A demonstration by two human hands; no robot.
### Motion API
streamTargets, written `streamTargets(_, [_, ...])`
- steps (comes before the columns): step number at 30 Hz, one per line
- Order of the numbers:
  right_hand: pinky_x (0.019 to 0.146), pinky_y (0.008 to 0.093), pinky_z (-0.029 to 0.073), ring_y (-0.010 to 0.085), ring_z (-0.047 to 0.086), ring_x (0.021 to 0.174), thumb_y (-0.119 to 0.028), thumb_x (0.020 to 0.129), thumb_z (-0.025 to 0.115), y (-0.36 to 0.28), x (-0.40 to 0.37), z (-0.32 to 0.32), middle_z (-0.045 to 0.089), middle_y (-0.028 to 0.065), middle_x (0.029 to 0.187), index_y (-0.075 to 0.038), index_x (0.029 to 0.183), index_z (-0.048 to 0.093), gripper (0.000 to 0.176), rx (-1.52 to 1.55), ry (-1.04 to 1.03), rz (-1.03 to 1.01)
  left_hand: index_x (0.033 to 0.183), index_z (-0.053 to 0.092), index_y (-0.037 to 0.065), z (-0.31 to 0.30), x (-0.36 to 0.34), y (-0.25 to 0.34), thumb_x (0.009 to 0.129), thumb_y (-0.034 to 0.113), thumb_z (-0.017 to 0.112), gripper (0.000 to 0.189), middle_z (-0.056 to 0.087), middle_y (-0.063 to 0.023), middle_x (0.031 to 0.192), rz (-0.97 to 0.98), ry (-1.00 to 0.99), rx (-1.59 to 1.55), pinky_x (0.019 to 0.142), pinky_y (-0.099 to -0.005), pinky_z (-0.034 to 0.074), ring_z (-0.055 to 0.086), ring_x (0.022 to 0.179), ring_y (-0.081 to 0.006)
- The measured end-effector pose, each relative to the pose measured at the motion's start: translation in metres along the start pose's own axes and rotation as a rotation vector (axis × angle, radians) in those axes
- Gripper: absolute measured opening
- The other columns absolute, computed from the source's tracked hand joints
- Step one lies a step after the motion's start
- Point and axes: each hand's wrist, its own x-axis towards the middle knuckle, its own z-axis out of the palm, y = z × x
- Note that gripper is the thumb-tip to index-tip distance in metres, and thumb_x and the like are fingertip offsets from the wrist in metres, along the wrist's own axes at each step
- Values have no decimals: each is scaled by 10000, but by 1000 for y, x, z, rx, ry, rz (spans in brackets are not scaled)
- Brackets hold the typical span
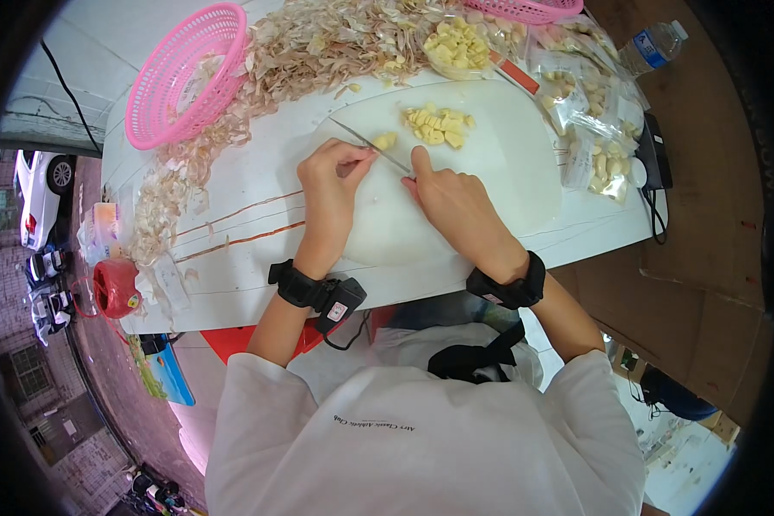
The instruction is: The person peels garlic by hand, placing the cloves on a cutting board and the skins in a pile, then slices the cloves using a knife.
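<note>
My right hand is closed around the handle of a knife, over the white cutting board. The knife's thin blade points up and to the left, passing close to my left hand's fingertips. My left hand is pinched at the board's left side; what lies between its fingertips, if anything, is too small to make out. Just beyond the blade lies a peeled garlic clove. A heap of cut garlic pieces rests farther back on the board.
Garlic skins cover the table's back, beside a pink basket. A bowl of garlic pieces, bagged cloves and a water bottle stand at the back right. A red container sits at the left edge.
</note>
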Motion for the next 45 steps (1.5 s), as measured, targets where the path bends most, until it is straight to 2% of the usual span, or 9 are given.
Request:
streamTargets(17, [487, 411, 506, 325, 642, 560, -195, 928, 525, 0, 3, 1, 613, 163, 602, -13, 952, 424, 209, -31, -16, 14, 830, 702, -33, 0, 0, 1, 759, -15, 732, 79, 688, -95, 794, 2, 13, -15, 646, -247, 507, 626, 675, -130])
streamTargets(22, [499, 431, 504, 346, 638, 585, -205, 933, 521, 3, 1, 2, 614, 178, 620, -3, 978, 426, 228, -2, -20, 25, 827, 701, -26, 0, 0, 2, 758, -8, 734, 79, 694, -87, 777, -16, 23, -4, 660, -244, 512, 646, 685, -132])
streamTargets(28, [514, 453, 501, 365, 630, 597, -220, 948, 503, 2, -1, -6, 608, 191, 625, 3, 995, 424, 241, 51, -35, 61, 816, 662, -19, 0, 0, 3, 764, -11, 726, 83, 695, -84, 778, -88, 6, -89, 685, -252, 530, 666, 720, -127])
streamTargets(31, [510, 453, 499, 363, 629, 592, -224, 950, 501, 3, -1, -4, 607, 193, 627, 3, 995, 426, 244, 32, -39, 45, 817, 633, -47, 0, 1, 1, 770, -37, 708, 89, 689, -106, 785, -98, 19, -145, 693, -262, 533, 660, 718, -152])
streamTargets(33, [508, 452, 498, 363, 627, 589, -223, 950, 501, 2, 0, -5, 605, 193, 623, 4, 992, 427, 242, 26, -46, 39, 816, 646, -17, 1, 1, -1, 768, -32, 714, 85, 695, -80, 803, -86, 10, -122, 705, -246, 542, 670, 742, -132])
streamTargets(45, [476, 441, 486, 360, 618, 553, -215, 959, 489, 4, -2, -1, 592, 184, 584, -2, 950, 415, 227, 20, -4, 7, 802, 650, -10, 1, 1, -1, 751, -9, 733, 97, 702, -78, 773, -57, 26, -72, 666, -242, 518, 674, 710, -133])
